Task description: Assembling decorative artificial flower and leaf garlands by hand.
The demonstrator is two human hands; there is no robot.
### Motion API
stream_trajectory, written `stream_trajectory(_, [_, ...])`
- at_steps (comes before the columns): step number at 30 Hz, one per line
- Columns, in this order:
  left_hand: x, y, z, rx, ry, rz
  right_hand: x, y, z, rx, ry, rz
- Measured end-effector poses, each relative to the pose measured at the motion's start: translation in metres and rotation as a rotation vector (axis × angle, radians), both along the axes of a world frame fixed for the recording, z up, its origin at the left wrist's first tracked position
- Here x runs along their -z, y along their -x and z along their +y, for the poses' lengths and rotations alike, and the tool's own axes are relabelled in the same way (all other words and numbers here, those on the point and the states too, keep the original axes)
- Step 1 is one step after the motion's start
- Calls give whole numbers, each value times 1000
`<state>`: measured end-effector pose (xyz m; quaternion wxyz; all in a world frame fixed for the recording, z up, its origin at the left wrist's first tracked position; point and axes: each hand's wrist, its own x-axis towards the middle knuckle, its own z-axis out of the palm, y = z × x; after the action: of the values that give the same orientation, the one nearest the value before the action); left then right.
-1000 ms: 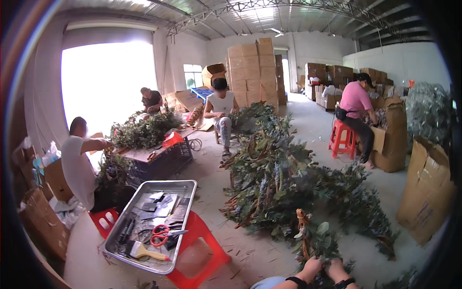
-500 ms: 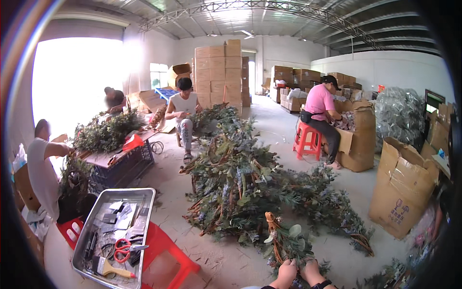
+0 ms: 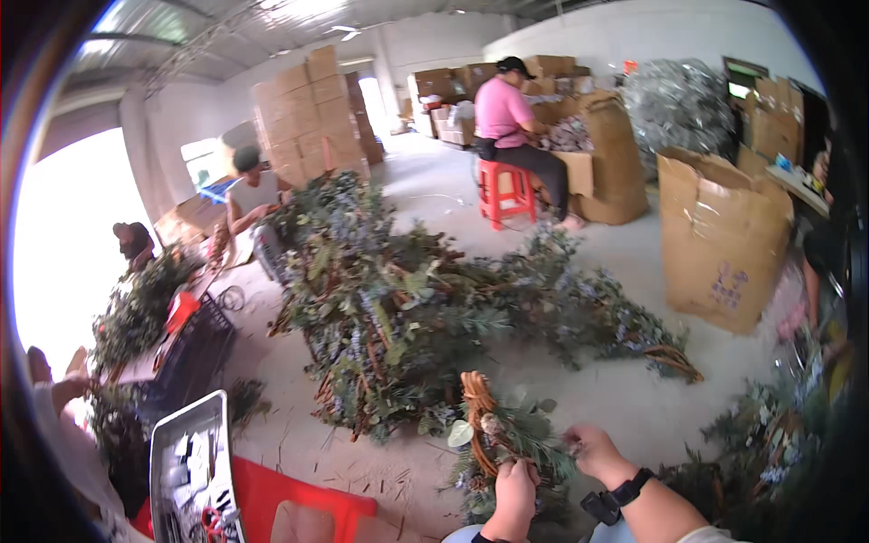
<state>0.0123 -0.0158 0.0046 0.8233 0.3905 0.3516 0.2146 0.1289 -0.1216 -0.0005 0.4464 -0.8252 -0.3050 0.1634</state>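
Note:
A wreath of brown twisted vine (image 3: 477, 398) with green sprigs, pale round leaves and a small cone-like piece stands close in front of me. My left hand (image 3: 514, 493) is closed on its lower part, where vine and greenery meet. Just right of the wreath is my right hand (image 3: 593, 451), wearing a black wristband, apart from the left one. Its fingers are pinched together near the leaf tips; whatever is between them is too small to make out. Beyond the wreath lies a large heap of similar greenery (image 3: 389, 317) with bluish sprigs.
At lower left a metal tray (image 3: 224, 425) holds red-handled scissors and small bits, beside a red stool (image 3: 299, 484). More greenery (image 3: 769, 434) lies at right, below a tall cardboard box (image 3: 724, 244). Several people work around; one in pink sits on a red stool (image 3: 507, 192).
My right hand has come away from beside the left and moved right of the wreath. The left keeps hold of the wreath. The view has swung right and tilted.

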Motion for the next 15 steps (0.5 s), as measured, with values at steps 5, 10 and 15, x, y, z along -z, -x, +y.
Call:
stream_trajectory(5, [0,-6,10,69,93,24,-9,-22,-4,210,6,64])
stream_trajectory(10, [2,-5,14,133,156,27,-18,-11,-8,178,-251,150])
stream_trajectory(15, [5,-5,-3,375,-207,73,-56,30,-10,-81,-396,-398])
